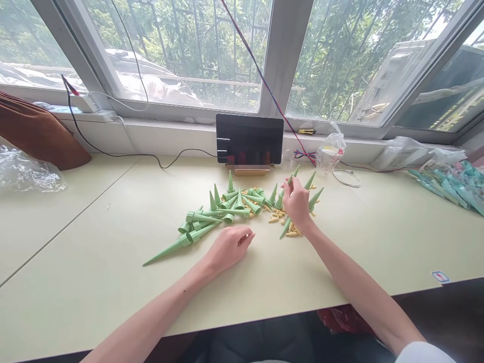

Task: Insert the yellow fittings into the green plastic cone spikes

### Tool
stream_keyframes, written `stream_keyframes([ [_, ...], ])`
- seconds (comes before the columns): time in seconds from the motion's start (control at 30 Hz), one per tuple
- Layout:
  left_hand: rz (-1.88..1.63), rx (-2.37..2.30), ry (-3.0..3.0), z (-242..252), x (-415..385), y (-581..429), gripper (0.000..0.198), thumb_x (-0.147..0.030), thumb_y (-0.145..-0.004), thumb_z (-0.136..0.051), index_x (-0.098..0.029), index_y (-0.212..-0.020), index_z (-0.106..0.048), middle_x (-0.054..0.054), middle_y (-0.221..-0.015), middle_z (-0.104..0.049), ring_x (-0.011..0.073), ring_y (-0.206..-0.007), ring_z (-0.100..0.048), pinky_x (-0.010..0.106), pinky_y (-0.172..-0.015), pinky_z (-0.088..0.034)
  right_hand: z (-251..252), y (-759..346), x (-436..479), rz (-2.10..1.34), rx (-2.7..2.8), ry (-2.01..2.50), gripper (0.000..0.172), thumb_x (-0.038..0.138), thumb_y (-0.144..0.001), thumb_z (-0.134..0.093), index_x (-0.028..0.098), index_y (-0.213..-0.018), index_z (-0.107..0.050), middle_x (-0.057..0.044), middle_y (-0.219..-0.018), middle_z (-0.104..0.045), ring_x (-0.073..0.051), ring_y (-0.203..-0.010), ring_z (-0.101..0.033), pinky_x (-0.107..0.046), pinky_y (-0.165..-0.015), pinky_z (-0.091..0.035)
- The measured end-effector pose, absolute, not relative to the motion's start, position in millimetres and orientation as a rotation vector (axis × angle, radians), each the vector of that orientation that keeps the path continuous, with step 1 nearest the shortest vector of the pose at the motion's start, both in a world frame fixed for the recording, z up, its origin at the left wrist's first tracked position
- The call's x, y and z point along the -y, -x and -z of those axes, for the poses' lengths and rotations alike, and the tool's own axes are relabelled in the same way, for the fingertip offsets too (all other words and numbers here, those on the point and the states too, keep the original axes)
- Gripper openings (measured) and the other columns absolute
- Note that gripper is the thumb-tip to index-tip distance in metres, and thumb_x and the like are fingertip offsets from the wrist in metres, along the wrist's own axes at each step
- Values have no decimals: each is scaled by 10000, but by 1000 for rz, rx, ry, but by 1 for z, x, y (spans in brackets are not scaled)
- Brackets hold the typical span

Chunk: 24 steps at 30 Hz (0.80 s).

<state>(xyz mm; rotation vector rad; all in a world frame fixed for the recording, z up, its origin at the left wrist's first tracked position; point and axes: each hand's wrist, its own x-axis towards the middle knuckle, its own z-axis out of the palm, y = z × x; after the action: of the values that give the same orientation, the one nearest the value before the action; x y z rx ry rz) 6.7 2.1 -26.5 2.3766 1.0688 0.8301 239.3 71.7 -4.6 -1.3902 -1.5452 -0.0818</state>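
Observation:
Pale green plastic watering spikes (206,232), hollow cones with ribbed collars, lie in a heap at the table's middle. Several stand upright on their wide ends. Small tan plugs or pegs (278,216) are scattered beneath and beside them. My right hand (297,201) is closed at the heap's right side, its fingers pinching a green spike (290,179) that points up; other spikes stand close around it. In front of the heap, my left hand (231,245) rests low over the table with its fingers curled together. Whatever is inside them, if anything, is hidden.
A dark-screened tablet (249,138) leans on a small cardboard stand behind the heap. A plastic bag with a cup (330,154) and cables stand right of it. Bagged teal items (457,184) lie far right; a brown bag (49,133) and clear plastic wrap (30,171) far left.

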Motion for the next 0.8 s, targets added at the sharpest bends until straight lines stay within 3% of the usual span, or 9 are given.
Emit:
stream_keyframes([
  [0.2, -822, -1073, -2370, 26, -3, -6, 341, -230, -954, -438, -181, -630, -533, -27, -575, -439, 119, -529, -336, 252, -544, -288, 3, -237, -69, 166, 1523, 1414, 297, 342, -975, -446, 152, -1148, -593, -101, -903, -708, -211, -659, -638, -360, -708, -514],
  [0.4, -798, -1084, -2365, 27, -2, -6, 340, -234, -956, -432, -184, -623, -477, -35, -582, -395, 121, -546, -305, 255, -555, -269, -11, -232, -58, 274, 1507, 1378, 408, 274, -960, -440, 176, -1353, -482, -152, -1216, -641, -261, -942, -664, -395, -792, -535],
  [0.53, -778, -1093, -2348, 27, -2, -6, 337, -230, -954, -432, -182, -621, -461, -35, -589, -399, 120, -556, -306, 258, -561, -267, -16, -222, -41, 304, 1526, 1351, 394, 284, -966, -422, 193, -1345, -480, -170, -1288, -583, -259, -937, -660, -358, -700, -522],
  [0.67, -775, -1093, -2349, 27, -2, -7, 334, -225, -953, -428, -181, -623, -452, -37, -588, -378, 119, -558, -289, 257, -556, -260, -6, -208, -26, 224, 1805, 1288, 210, 243, -970, -418, 206, -1062, -603, -95, -932, -684, -192, -709, -636, -284, -588, -421],
  [0.73, -781, -1086, -2362, 27, -2, -6, 330, -220, -950, -431, -180, -623, -453, -38, -584, -371, 117, -554, -285, 256, -552, -257, 2, -204, -24, 225, 2022, 1314, 204, 210, -965, -414, 198, -903, -608, -42, -691, -628, -161, -575, -575, -264, -527, -325],
  [0.8, -786, -1081, -2369, 26, -1, -6, 323, -212, -945, -436, -178, -625, -465, -37, -584, -385, 116, -552, -296, 253, -554, -263, 8, -202, -25, 254, 2198, 1381, 252, 205, -966, -409, 182, -778, -575, -18, -592, -571, -131, -480, -501, -263, -497, -241],
])
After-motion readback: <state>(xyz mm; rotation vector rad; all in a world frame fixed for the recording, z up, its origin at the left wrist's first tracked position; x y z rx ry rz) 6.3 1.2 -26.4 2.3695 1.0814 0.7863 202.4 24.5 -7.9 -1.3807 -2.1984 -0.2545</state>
